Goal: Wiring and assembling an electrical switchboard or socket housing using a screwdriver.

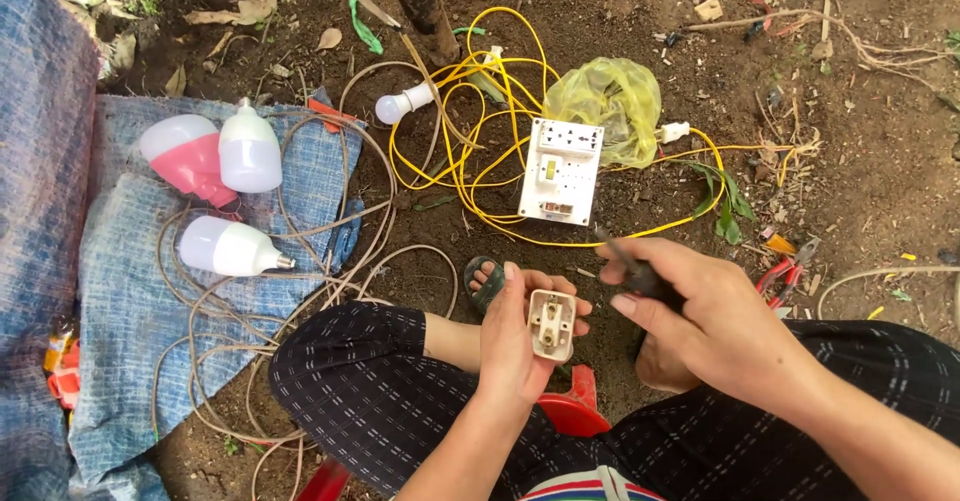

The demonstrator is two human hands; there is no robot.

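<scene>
My left hand [515,346] holds a small cream plug body [551,324], its open inner face turned up toward me. My right hand [700,316] grips a dark-handled screwdriver [630,266] whose tip points up and left, just right of the plug. Both hands hover above my knees in dark checked trousers. On the soil beyond them lies a white switch-and-socket board [561,170], with tangled yellow wire [470,151] running around it.
A yellow plastic bag [612,101] lies behind the board. Three large bulbs [235,156] and a beige cable [330,261] rest on a blue cloth [120,301] at left. A small bulb [400,104] is in a holder. Red-handled pliers [785,271] lie at right. A red stool [570,411] is under me.
</scene>
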